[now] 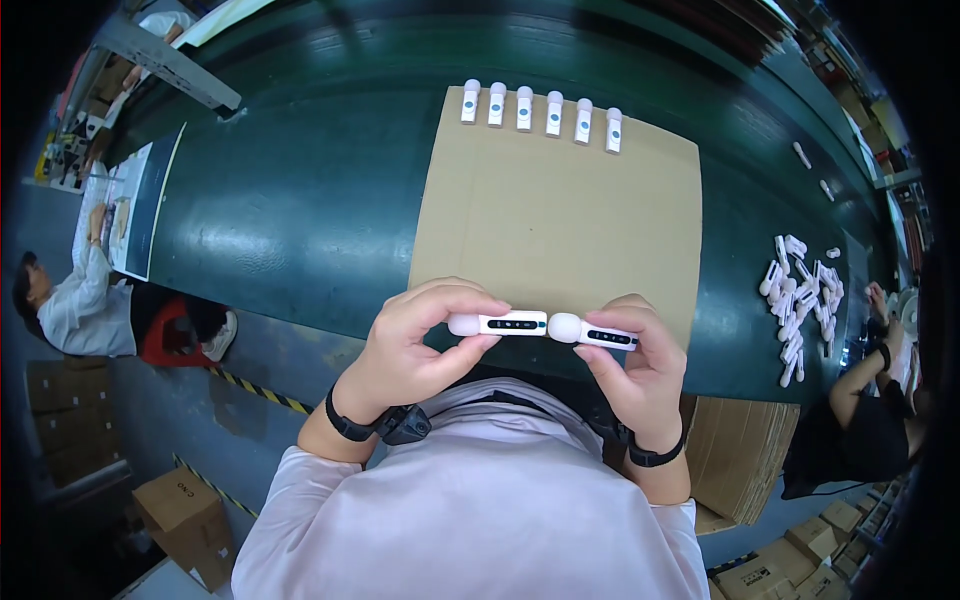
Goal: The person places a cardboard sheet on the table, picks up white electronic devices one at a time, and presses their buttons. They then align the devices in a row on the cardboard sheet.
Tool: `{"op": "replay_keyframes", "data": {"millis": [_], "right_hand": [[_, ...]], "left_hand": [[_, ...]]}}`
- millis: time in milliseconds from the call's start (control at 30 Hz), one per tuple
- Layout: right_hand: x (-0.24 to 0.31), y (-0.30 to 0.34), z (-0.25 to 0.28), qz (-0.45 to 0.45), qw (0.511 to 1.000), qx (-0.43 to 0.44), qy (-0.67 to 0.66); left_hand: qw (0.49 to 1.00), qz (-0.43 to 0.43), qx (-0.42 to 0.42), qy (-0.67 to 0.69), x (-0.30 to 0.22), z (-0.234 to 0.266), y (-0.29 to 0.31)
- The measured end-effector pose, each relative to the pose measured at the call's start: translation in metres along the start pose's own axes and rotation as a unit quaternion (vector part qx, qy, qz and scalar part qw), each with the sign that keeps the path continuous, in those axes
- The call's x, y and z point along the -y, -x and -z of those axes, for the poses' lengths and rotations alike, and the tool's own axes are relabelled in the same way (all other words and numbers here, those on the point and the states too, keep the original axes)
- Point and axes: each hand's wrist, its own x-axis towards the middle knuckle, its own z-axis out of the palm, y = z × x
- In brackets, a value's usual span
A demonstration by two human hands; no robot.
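Just past the near edge of the cardboard sheet [560, 240], I hold two small white wand-shaped massagers level, almost end to end. My left hand [408, 345] pinches the left massager [515, 323] near its rounded pale-pink head, its dark button panel facing up. Between thumb and fingers, my right hand [645, 372] grips the right massager [608, 337] by its body. This one's round head points left, close to the other's tail end. A row of similar massagers [553, 115] lies along the sheet's far edge, round heads away from me.
A loose heap of massagers [800, 300] lies on the green table [290, 220] to the right, with a few strays beyond. A co-worker [865, 400] is at the far right, another [80, 300] sits at the left. Cardboard boxes [185, 520] stand on the floor.
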Motion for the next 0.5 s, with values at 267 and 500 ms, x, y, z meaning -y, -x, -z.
{"op": "replay_keyframes", "data": {"millis": [267,500], "right_hand": [[-0.009,-0.018,-0.002,0.014,1.0,0.008,-0.006],[-0.013,-0.022,-0.001,0.022,1.0,-0.004,-0.006]], "left_hand": [[1.0,0.003,0.02,0.005,0.011,0.004,-0.012],[0.999,-0.006,0.007,0.036,0.019,0.002,-0.015]]}}
